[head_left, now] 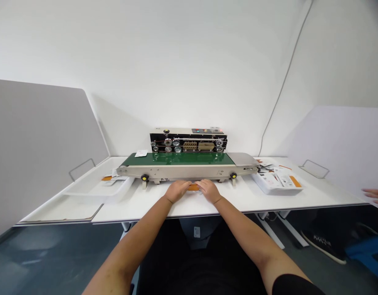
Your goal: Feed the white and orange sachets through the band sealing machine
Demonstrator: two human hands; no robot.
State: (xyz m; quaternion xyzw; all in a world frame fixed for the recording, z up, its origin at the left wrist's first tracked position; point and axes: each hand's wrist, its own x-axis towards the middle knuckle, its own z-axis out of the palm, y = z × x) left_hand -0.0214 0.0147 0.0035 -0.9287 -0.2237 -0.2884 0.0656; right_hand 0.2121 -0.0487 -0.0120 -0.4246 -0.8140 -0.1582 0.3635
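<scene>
Your left hand [177, 191] and right hand [209, 190] pinch the orange packet [193, 187] at opposite ends, in front of the green-belt conveyor [189, 159], probably to keep it flat. Right-hand tray [276, 191] looks placed for easy reach.

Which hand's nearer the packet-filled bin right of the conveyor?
Right. The right hand sits left of the bin; the left hand is farther left, past the orange item.

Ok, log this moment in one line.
Left hand: touching orange item, left side | right hand: touching its right side | white packet: on green belt
</scene>
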